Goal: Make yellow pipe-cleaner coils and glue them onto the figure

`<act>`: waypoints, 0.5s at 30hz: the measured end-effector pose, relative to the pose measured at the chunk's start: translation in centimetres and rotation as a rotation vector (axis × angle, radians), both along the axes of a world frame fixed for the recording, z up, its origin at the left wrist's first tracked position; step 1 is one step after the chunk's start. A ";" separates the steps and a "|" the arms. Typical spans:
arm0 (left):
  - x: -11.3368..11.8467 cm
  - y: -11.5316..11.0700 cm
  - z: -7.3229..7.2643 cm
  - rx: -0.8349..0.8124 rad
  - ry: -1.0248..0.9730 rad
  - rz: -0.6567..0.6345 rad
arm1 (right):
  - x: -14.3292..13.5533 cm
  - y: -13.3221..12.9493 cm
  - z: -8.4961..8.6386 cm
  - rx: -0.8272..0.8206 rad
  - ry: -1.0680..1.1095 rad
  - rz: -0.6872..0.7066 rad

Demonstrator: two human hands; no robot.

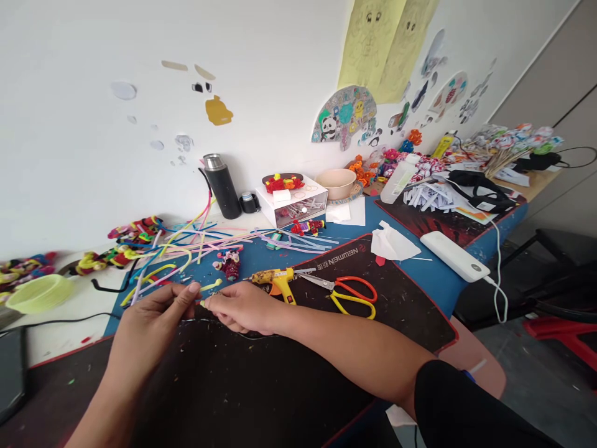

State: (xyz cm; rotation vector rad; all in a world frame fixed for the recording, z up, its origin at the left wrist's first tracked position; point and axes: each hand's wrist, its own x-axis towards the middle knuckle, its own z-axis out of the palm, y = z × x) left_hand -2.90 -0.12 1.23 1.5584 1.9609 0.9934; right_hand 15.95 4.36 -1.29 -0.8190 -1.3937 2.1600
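Above the black mat [261, 386], my left hand [156, 320] pinches a short yellow-green pipe cleaner [211, 287] between thumb and fingers. My right hand [240, 306] is closed beside it, fingertips almost touching the left ones; a bit of yellow-green and blue shows between the two hands, too small to make out. Just beyond my right hand lies a yellow glue gun [283, 285], with scissors [347, 292] with red and yellow handles to its right. A dark red beaded figure [231, 264] stands behind my hands.
Loose coloured pipe cleaners [186, 239] spread at the back left, near a black flask [222, 190]. A white drawer box [293, 202] and a beige bowl [336, 183] stand by the wall. At right are a white power bank [454, 256] and crumpled tissue [392, 241].
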 end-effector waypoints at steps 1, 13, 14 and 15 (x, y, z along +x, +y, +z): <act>-0.1 0.0 0.0 0.006 -0.006 0.006 | 0.1 0.0 0.0 0.011 -0.003 0.019; -0.9 -0.3 1.3 0.118 -0.073 0.134 | -0.4 -1.1 -0.7 0.874 -0.289 0.241; -0.9 -0.4 1.5 0.124 -0.095 0.135 | -0.6 -1.2 -0.9 0.928 -0.311 0.254; -0.9 -0.5 1.7 0.129 -0.117 0.138 | -0.9 -1.3 -1.1 0.985 -0.330 0.262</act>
